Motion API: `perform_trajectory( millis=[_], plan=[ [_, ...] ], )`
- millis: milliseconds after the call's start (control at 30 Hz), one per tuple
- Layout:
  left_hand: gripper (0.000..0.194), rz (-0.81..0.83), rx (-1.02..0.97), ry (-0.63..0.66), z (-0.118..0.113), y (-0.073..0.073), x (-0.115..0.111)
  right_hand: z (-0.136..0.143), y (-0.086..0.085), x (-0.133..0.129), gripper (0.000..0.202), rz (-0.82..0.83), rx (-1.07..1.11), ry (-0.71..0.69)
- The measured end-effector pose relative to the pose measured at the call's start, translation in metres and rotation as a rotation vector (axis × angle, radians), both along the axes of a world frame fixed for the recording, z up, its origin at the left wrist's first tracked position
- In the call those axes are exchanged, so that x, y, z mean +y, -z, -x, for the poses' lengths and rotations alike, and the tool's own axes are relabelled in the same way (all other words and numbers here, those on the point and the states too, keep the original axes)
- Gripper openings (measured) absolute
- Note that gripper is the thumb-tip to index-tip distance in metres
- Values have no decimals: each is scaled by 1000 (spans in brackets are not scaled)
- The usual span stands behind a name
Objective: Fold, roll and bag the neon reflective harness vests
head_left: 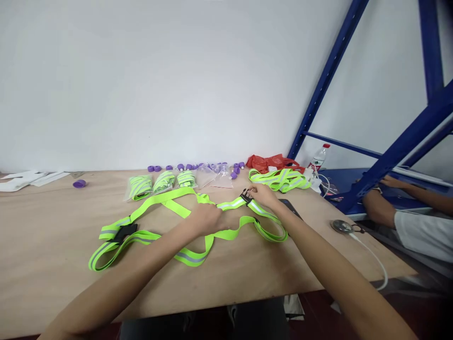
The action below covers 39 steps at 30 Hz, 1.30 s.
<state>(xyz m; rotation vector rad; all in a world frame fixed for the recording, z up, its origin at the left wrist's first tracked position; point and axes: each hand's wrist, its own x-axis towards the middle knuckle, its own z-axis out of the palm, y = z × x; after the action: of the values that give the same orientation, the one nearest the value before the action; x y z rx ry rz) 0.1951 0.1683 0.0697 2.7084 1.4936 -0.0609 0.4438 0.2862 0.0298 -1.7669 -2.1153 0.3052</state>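
A neon-yellow reflective strap harness [191, 257] lies spread across the wooden table. My left hand [207, 219] is closed on the strap near its middle. At the harness's right side, my right hand [262, 194] pinches the black buckle [246, 197], with the fingertips at its upper end. A second black buckle [123, 233] rests at the left end of the harness, touched by neither hand. Behind the harness sit three clear bags of folded neon straps [164, 181]. Another loose bundle of neon straps [279, 179] lies beyond my right hand.
Several purple caps [180, 167] and clear bags [221, 177] line the back, beside red plastic [271, 163] and a bottle [318, 158]. A dark phone [290, 208] is partly hidden by my right arm. A round device [341, 226] has a cable. Another person's arm [380, 210] shows beyond the blue frame [327, 68].
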Motion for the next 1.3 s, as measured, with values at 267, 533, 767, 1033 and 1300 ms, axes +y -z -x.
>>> perform_trajectory(
  millis=[267, 533, 767, 1033, 1300],
  plan=[
    [64, 110, 80, 44, 17, 12, -10, 5, -2, -13, 22, -91, 104, -91],
    [62, 116, 223, 386, 22, 0, 10, -12, -21, -75, 23, -272, 282, -236],
    [8, 126, 178, 470, -6, -21, 21, -17, -37, -118, 18, -445, 391, -292],
    [10, 310, -528, 331, -22, -127, 27, -9, -83, -144, 26, -470, 563, -137],
    [41, 786, -1164, 273, -45, -120, 14, 0, -143, -127, 63, 25, 880, -339]
  ],
)
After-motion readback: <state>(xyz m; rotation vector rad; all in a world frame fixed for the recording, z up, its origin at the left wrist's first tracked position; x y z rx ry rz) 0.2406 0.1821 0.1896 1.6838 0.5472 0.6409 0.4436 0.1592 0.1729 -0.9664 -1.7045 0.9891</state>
